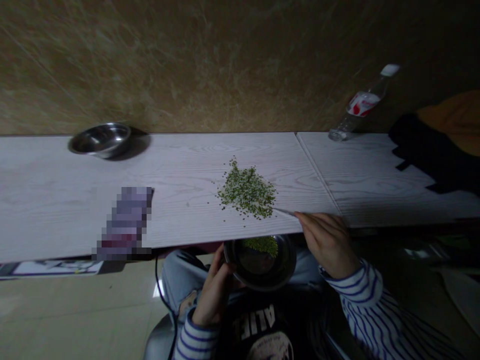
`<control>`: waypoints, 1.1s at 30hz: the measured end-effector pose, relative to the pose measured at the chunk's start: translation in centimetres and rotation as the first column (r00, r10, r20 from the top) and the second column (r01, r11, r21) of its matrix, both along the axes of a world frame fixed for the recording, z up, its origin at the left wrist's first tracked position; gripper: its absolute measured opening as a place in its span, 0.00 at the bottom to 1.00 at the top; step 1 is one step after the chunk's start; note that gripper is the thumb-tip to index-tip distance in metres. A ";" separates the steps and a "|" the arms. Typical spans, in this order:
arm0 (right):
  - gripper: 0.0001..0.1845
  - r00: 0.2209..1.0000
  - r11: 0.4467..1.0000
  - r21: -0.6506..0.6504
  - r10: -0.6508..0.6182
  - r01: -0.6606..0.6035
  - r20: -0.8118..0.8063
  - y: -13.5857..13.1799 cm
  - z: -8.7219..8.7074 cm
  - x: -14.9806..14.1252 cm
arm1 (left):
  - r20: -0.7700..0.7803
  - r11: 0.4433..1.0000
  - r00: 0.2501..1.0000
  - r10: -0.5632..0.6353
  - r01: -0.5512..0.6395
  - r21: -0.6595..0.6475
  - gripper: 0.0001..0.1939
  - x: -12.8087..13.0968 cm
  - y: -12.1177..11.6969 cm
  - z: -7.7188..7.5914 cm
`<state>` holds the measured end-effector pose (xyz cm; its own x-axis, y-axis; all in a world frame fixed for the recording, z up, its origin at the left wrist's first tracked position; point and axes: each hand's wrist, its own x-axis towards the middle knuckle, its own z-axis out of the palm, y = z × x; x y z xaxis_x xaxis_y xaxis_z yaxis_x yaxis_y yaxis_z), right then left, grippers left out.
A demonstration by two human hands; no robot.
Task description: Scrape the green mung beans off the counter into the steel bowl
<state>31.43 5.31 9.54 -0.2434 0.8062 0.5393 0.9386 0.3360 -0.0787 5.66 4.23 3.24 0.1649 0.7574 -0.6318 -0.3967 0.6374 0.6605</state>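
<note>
A loose heap of small green beans mixed with paler grains [245, 190] lies spread on the white wood-grain table [180, 170]. My right hand [330, 242] pinches a thin, pale, pointed tool [285, 212]; its tip reaches the heap's near right edge, and its exact kind does not show. Just below the table's front edge, my left hand [217, 285] grips the left rim of a steel bowl [258, 277] over my lap. Green beans [262, 245] lie inside that bowl, toward its far side.
Against the wall at the back left sits another steel bowl [99, 142]. A blurred-out flat object [127, 220] lies at the front left. Back right stand a clear bottle [362, 105] and a dark and orange cloth item [438, 142]. A black cable [159, 280] hangs below the edge.
</note>
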 end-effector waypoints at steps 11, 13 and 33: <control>0.16 1.000 1.000 0.002 0.025 -0.025 -0.005 -1.1 0.4 -0.4 | 0.014 1.000 1.000 0.021 -0.021 0.000 0.34 0.1 -0.3 0.2; 0.16 1.000 1.000 0.003 0.023 -0.023 -0.008 -1.1 0.4 -0.3 | 0.021 1.000 1.000 0.019 -0.019 0.001 0.34 0.1 -0.3 0.4; 0.14 0.999 0.999 -0.028 0.039 -0.039 -0.011 -1.0 0.3 -0.8 | -0.007 1.000 1.000 0.012 -0.012 0.002 0.33 0.0 -0.4 0.0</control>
<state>30.61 4.31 9.81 -0.2694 0.8111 0.5192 0.9239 0.3698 -0.0982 5.66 3.88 3.20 0.1518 0.7606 -0.6312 -0.3999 0.6313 0.6645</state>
